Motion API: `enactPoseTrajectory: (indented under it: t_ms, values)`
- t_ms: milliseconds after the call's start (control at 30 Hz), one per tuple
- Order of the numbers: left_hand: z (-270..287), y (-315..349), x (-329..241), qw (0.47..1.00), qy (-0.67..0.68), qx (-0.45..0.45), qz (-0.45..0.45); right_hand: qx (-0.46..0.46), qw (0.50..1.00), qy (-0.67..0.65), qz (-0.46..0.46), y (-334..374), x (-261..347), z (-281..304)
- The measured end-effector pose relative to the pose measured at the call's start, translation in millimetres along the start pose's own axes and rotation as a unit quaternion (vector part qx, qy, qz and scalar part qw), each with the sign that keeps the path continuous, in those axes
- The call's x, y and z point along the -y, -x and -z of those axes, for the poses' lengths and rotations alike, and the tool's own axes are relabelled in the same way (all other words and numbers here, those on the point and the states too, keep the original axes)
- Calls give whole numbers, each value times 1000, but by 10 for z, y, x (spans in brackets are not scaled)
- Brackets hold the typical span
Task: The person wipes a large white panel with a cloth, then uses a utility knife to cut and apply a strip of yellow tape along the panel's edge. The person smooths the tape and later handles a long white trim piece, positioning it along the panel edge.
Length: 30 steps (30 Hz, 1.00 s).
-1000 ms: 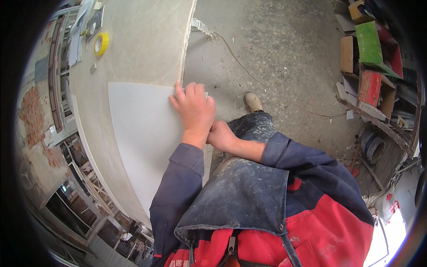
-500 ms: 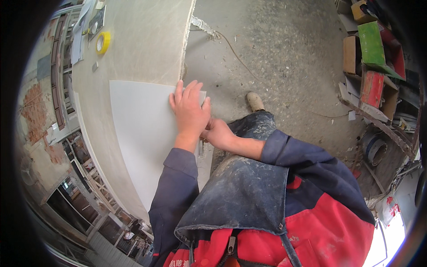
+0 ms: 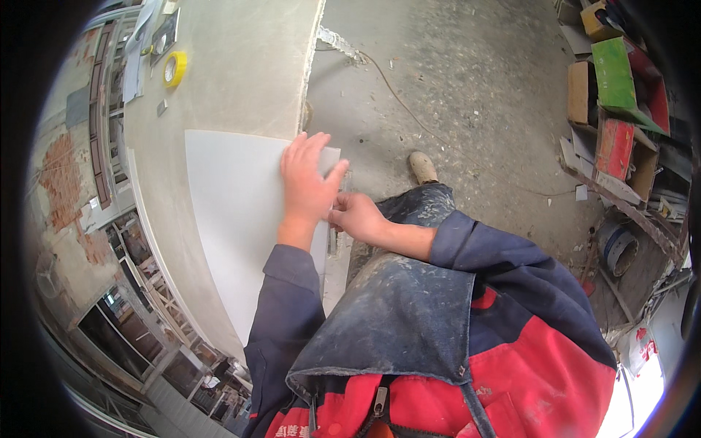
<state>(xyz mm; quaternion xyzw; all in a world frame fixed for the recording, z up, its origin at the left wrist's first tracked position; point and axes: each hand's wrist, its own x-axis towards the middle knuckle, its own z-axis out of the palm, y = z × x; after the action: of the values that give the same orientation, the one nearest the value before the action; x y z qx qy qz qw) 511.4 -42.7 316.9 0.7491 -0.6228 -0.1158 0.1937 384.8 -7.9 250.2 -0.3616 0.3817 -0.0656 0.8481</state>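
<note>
A smooth white sheet (image 3: 230, 193) lies over the edge of a pale tabletop (image 3: 234, 73). My left hand (image 3: 310, 179) is over the sheet's right part, near its far right corner, with fingers stretched forward and the thumb apart. Just below it, my right hand (image 3: 358, 217) is closed at the sheet's right edge, thumb and fingertips pressed together. Whatever those fingertips pinch is small or hidden behind the left hand.
A yellow tape roll (image 3: 174, 69) and a small grey piece (image 3: 161, 108) lie on the tabletop. On the debris-strewn floor (image 3: 467, 87) runs a thin cord (image 3: 398, 98). Open boxes, among them a green one (image 3: 615, 77), are piled at the far right.
My left hand has shifted slightly left, and its thumb is spread wider from the fingers. My right hand stays closed at the sheet's edge. The whole view has shifted a little.
</note>
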Motion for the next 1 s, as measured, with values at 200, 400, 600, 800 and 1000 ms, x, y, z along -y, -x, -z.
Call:
enactPoseTrajectory:
  t_ms: [200,400,600,800,1000]
  values:
    - [-73,-21,-97,997,-65,29,-2,-6,1000,-11,16,48,70,10]
    - [4,-47,-49,998,-36,61,0,-6,1000,8,15,41,36,13]
    - [4,-47,-62,998,-20,58,8,1,1000,6,11,23,21,24]
    - [18,-52,-55,997,-14,70,17,0,1000,3,0,72,87,43]
    - [67,-45,6,999,9,47,15,30,1000,-5,6,125,155,70]
